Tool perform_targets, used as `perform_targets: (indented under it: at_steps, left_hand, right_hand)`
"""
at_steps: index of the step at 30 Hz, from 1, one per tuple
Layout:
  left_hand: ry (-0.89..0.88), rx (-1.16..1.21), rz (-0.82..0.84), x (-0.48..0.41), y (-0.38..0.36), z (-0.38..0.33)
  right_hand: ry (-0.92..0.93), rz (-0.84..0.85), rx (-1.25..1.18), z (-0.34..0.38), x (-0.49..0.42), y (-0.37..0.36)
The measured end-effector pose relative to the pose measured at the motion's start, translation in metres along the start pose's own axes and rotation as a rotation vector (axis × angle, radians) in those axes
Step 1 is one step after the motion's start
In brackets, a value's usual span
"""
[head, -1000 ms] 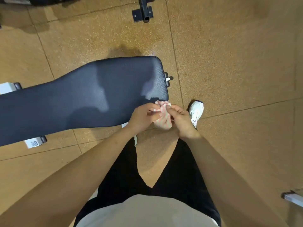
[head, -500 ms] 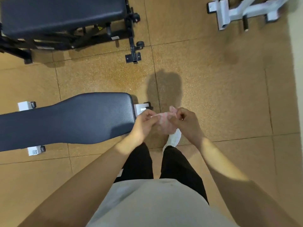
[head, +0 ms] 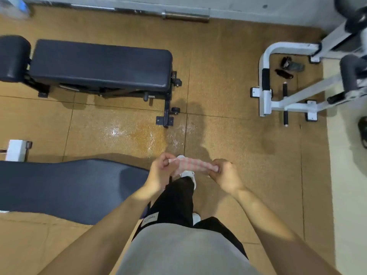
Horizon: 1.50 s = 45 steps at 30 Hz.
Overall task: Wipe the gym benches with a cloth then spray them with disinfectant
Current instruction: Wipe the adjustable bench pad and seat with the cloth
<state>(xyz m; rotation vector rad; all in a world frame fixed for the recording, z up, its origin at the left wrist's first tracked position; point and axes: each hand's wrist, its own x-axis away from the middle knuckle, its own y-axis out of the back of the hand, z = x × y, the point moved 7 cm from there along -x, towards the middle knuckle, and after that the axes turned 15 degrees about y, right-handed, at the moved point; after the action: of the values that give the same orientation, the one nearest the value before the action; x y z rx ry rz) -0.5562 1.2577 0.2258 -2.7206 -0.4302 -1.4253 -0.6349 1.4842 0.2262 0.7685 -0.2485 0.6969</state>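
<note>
both grips, left hand (head: pixel 160 171) and right hand (head: pixel 223 174), pinch the cloth (head: pixel 193 165) ends, stretching it flat, probably prepping to wipe the bench (head: pixel 69 187) just left.

My left hand (head: pixel 158 173) covers the right tip of the near bench (head: pixel 65 187), whose other end runs off the frame's left edge. Behind that bench, a blurred bluish object (head: pixel 14 6) sits in the far corner, too smeared to name. The cloth (head: pixel 192 165) hides most of my front shoe (head: pixel 188 174).
</note>
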Motion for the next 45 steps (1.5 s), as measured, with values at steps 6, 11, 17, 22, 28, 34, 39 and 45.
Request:
perform_targets:
  at_steps: [6, 11, 17, 22, 28, 34, 39, 45]
  left_hand:
    - [-0.016, 0.060, -0.183, -0.069, 0.060, -0.079]
    - [-0.035, 0.063, -0.302, -0.132, 0.114, -0.141]
    - [-0.052, 0.185, -0.417, -0.221, 0.176, -0.228]
    - [-0.055, 0.172, -0.566, -0.292, 0.216, -0.271]
    - [0.095, -0.254, -0.587, -0.380, 0.230, -0.252]
    - [0.269, -0.576, -0.401, -0.448, 0.238, -0.200]
    - [0.124, -0.641, -0.557, -0.491, 0.274, -0.202]
    - [0.092, -0.775, -0.576, -0.525, 0.280, -0.181]
  right_hand:
    - [0.057, 0.014, -0.032, 0.057, -0.133, 0.033]
    - [0.094, -0.011, -0.014, 0.098, -0.261, 0.058]
    - [0.210, -0.025, -0.062, 0.168, -0.425, 0.076]
    - [0.355, -0.038, -0.030, 0.192, -0.536, 0.068]
    - [0.496, 0.147, 0.351, 0.158, -0.602, 0.018]
    - [0.249, 0.388, 0.616, 0.087, -0.609, -0.050]
    - [0.492, 0.217, 0.527, 0.105, -0.630, -0.109]
    - [0.536, 0.296, 0.780, 0.107, -0.678, -0.173]
